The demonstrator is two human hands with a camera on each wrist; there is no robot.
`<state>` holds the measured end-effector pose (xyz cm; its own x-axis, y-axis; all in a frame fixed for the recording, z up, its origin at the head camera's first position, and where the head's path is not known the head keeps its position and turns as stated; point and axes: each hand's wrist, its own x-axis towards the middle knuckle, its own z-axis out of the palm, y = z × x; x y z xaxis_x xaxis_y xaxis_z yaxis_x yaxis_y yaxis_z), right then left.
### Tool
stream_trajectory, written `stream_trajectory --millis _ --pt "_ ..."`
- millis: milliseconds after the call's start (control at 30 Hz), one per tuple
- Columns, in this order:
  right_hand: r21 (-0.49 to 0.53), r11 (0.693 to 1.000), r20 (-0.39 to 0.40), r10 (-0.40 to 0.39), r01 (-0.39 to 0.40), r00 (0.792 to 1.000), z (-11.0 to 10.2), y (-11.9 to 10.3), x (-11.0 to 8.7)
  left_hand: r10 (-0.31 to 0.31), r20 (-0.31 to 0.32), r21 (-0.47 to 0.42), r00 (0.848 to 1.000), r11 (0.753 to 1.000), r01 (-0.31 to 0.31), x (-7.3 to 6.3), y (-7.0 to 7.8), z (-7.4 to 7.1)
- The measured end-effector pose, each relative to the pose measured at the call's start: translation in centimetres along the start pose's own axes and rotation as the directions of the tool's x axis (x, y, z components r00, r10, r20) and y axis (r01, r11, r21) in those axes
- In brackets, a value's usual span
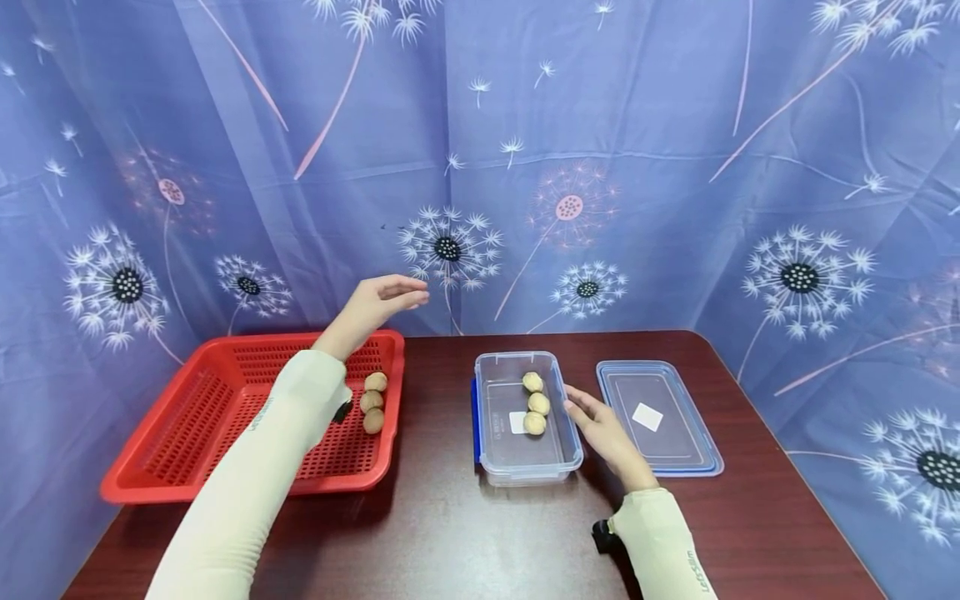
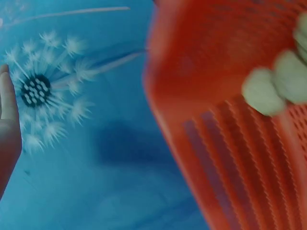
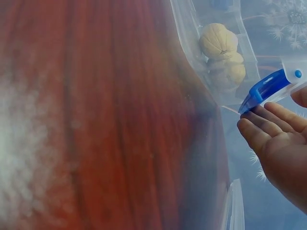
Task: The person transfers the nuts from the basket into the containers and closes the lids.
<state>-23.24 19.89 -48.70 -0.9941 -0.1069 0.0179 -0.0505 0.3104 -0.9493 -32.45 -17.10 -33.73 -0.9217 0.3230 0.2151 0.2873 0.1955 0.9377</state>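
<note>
My left hand (image 1: 381, 303) is raised above the back right corner of the red plastic basket (image 1: 396, 367), fingers slightly bent and nothing visible in them. Three walnuts (image 1: 372, 402) sit in a row along the basket's right side. On the right, a clear plastic box (image 1: 495, 458) stands without its lid, and three walnuts (image 1: 537, 404) lie in a line inside it. My right hand (image 1: 606, 432) rests against the box's right wall with extended fingers. In the right wrist view those fingers (image 3: 259, 136) are at a blue latch (image 3: 271, 88) on the box.
A clear lid (image 1: 660, 417) with a white label lies flat on the brown table (image 1: 442, 533), right of the box. Behind the table hangs a blue curtain (image 1: 480, 167) with dandelion prints. The table's right edge runs past the lid.
</note>
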Motion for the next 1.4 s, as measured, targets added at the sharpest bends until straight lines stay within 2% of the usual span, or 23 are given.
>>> stream_trajectory --millis 333,567,833,900,1167,1300,1400 --pt "0.007 1.0 0.004 0.001 -0.001 1.0 0.1 0.1 0.1 -0.041 0.019 0.003 0.999 0.999 0.041 -3.1 -3.5 -4.1" --pt "0.003 1.0 -0.005 0.004 -0.004 1.0 0.2 0.0 0.2 -0.132 0.02 0.089 0.991 0.988 0.13 -4.8 -6.1 -5.7" --pt "-0.017 1.0 -0.007 -0.011 0.011 1.0 0.2 0.0 0.0 -0.256 0.014 0.199 0.967 0.948 0.248 -6.2 -8.1 -6.2" --pt "-0.019 1.0 -0.009 -0.013 0.013 1.0 0.2 0.0 -0.1 -0.263 0.015 0.233 0.965 0.939 0.252 -6.4 -8.6 -6.3" --pt "-0.004 1.0 -0.003 0.002 -0.002 1.0 0.1 0.4 0.0 -0.286 0.004 0.256 0.958 0.927 0.276 -6.8 -11.2 -6.1" --pt "-0.001 1.0 0.002 0.004 -0.004 1.0 0.0 0.3 0.0 -0.308 0.002 0.311 0.951 0.904 0.293 -6.8 -11.8 -5.8" --pt "0.0 1.0 0.008 0.006 -0.006 1.0 0.0 0.1 0.1 -0.304 0.009 0.35 0.952 0.893 0.282 -6.8 -11.9 -5.6"
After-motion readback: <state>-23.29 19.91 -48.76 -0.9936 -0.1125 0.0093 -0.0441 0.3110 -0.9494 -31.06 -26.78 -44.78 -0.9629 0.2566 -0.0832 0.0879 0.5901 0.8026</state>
